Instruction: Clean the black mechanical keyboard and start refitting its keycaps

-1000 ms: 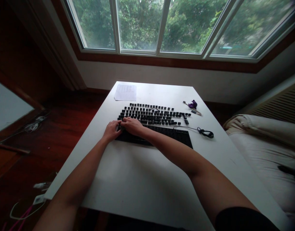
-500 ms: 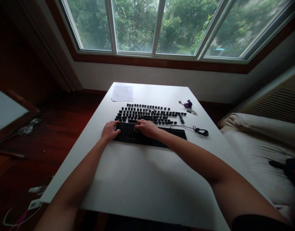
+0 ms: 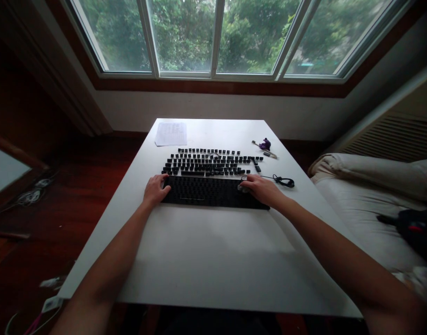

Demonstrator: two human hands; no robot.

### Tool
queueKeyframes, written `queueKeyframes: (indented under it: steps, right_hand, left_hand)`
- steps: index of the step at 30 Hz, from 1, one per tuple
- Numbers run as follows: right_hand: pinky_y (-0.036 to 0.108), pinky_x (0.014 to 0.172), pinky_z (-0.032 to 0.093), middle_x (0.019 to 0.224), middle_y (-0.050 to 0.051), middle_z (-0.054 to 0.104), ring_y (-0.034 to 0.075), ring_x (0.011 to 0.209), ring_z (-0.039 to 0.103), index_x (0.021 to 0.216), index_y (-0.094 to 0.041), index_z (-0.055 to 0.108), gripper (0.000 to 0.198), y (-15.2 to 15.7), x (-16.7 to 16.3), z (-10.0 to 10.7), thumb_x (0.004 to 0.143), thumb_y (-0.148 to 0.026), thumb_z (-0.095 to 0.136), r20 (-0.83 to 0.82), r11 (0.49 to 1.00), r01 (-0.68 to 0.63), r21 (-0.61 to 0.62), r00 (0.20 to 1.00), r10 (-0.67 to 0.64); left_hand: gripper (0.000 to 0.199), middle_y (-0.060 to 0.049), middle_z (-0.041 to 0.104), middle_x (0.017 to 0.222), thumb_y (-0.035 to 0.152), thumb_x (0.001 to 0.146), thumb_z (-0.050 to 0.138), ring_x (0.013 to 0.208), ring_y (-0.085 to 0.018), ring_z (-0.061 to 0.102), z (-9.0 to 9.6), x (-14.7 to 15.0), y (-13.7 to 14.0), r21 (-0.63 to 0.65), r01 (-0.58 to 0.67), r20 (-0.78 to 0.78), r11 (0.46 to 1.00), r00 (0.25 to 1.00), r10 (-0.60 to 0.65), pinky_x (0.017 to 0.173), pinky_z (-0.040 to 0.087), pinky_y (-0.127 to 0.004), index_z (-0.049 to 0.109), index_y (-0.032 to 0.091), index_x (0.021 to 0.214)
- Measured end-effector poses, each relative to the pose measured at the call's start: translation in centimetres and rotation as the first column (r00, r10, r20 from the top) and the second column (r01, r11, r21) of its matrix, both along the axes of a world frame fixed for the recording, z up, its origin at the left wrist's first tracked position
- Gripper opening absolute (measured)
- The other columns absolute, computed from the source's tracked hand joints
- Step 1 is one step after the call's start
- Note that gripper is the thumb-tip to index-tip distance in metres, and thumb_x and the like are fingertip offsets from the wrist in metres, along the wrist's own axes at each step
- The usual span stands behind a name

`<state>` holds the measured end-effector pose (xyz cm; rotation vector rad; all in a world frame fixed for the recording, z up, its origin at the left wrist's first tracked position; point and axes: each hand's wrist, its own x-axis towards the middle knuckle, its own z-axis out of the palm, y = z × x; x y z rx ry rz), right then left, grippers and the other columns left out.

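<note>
A black keyboard (image 3: 210, 191), its keycaps off, lies flat on the white table (image 3: 199, 251). My left hand (image 3: 155, 190) grips its left end, fingers at the back corner and thumb on the top face. Over the keyboard's right part is my right hand (image 3: 258, 187), its fingers closed around a small whitish wad (image 3: 242, 188) pressed to the surface. What the wad is made of does not show. Behind the keyboard, loose black keycaps (image 3: 199, 162) stand in rows.
A cable (image 3: 285, 181) lies coiled to the right of the keyboard. Farther back are a purple item (image 3: 265, 144), a brush (image 3: 257, 143) and thin tools (image 3: 270, 154). Paper sheets (image 3: 171, 134) rest at the back left. A cushioned seat (image 3: 353, 200) adjoins the table's right side.
My right hand has slid right along the keyboard, from its left-middle part to its right part, with the whitish wad. My left hand keeps its grip. The view has shifted slightly.
</note>
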<state>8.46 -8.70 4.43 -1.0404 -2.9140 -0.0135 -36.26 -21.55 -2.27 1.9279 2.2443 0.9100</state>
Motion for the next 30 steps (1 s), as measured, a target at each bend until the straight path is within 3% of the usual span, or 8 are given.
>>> queueKeyframes:
  steps: [6, 10, 13, 17, 22, 27, 30]
  right_hand:
    - [0.036, 0.068, 0.04, 0.102, 0.012, 0.063, 0.028, 0.095, 0.056, 0.107, -0.031, 0.071, 0.028, 0.4, 6.1, -0.7, 0.092, -0.018, 0.051, -0.031, 0.987, 0.161, 0.01, 0.987, -0.161]
    - [0.037, 0.068, 0.039, 0.099, 0.013, 0.062, 0.029, 0.094, 0.055, 0.106, -0.029, 0.07, 0.024, -0.8, 5.9, 0.2, 0.093, -0.019, 0.052, -0.018, 0.977, 0.2, 0.079, 0.98, -0.199]
    - [0.035, 0.075, 0.042, 0.105, 0.014, 0.062, 0.028, 0.101, 0.055, 0.116, -0.024, 0.065, 0.028, -3.0, 2.1, 1.0, 0.09, -0.018, 0.056, -0.043, 0.983, 0.132, 0.126, 0.991, -0.128]
    - [0.034, 0.084, 0.043, 0.112, 0.012, 0.062, 0.027, 0.107, 0.053, 0.121, -0.018, 0.06, 0.034, -5.9, -5.7, 1.5, 0.087, -0.018, 0.059, -0.111, 0.995, 0.0, 0.098, 0.994, 0.011]
    - [0.034, 0.088, 0.039, 0.114, 0.011, 0.061, 0.025, 0.107, 0.051, 0.122, -0.02, 0.063, 0.032, -7.3, -14.8, 0.8, 0.091, -0.015, 0.055, -0.136, 0.973, -0.209, 0.098, 0.966, 0.221]
    - [0.034, 0.085, 0.038, 0.115, 0.012, 0.059, 0.025, 0.103, 0.051, 0.123, -0.024, 0.064, 0.028, -8.3, -21.4, 0.2, 0.098, -0.021, 0.051, -0.163, 0.944, -0.308, 0.12, 0.932, 0.324]
    - [0.033, 0.082, 0.04, 0.118, 0.011, 0.059, 0.024, 0.103, 0.051, 0.125, -0.024, 0.062, 0.029, -8.9, -24.1, 0.1, 0.101, -0.02, 0.045, -0.189, 0.946, -0.302, 0.119, 0.928, 0.32]
  left_hand:
    - [0.045, -0.007, 0.065, 0.119, 0.027, 0.08, 0.06, 0.111, -0.029, 0.057, -0.2, -0.1, -0.4, 0.003, 0.006, 0.001, 1.0, 1.0, -0.006, 0.104, 0.045, -0.045, 0.062, 0.024, 0.125]
    - [0.047, -0.008, 0.065, 0.121, 0.027, 0.08, 0.06, 0.111, -0.028, 0.057, -0.3, -0.1, -0.8, 0.006, 0.025, 0.009, 1.0, 1.0, -0.025, 0.105, 0.045, -0.045, 0.061, 0.023, 0.127]
    - [0.048, -0.008, 0.064, 0.123, 0.026, 0.079, 0.06, 0.113, -0.029, 0.057, -0.3, 0.0, -1.0, 0.01, 0.016, 0.014, 1.0, 1.0, -0.016, 0.106, 0.044, -0.046, 0.06, 0.023, 0.127]
    - [0.054, -0.009, 0.063, 0.126, 0.025, 0.079, 0.06, 0.116, -0.029, 0.057, -0.3, 0.2, -1.7, 0.009, 0.014, 0.032, 1.0, 0.999, -0.015, 0.108, 0.044, -0.047, 0.057, 0.023, 0.133]
    - [0.069, -0.009, 0.053, 0.144, 0.024, 0.077, 0.062, 0.132, -0.028, 0.051, 0.0, 0.7, -3.1, 0.022, 0.15, 0.042, 0.988, 0.988, -0.151, 0.116, 0.039, -0.045, 0.046, 0.022, 0.145]
    - [0.078, -0.012, 0.047, 0.152, 0.028, 0.081, 0.062, 0.138, -0.029, 0.048, -0.1, 1.1, -3.9, 0.018, 0.175, 0.072, 0.984, 0.982, -0.176, 0.118, 0.037, -0.047, 0.034, 0.019, 0.154]
    - [0.085, -0.011, 0.048, 0.153, 0.027, 0.08, 0.062, 0.138, -0.028, 0.049, -0.2, 0.9, -3.9, 0.004, 0.176, 0.111, 0.984, 0.978, -0.176, 0.118, 0.037, -0.046, 0.028, 0.021, 0.157]
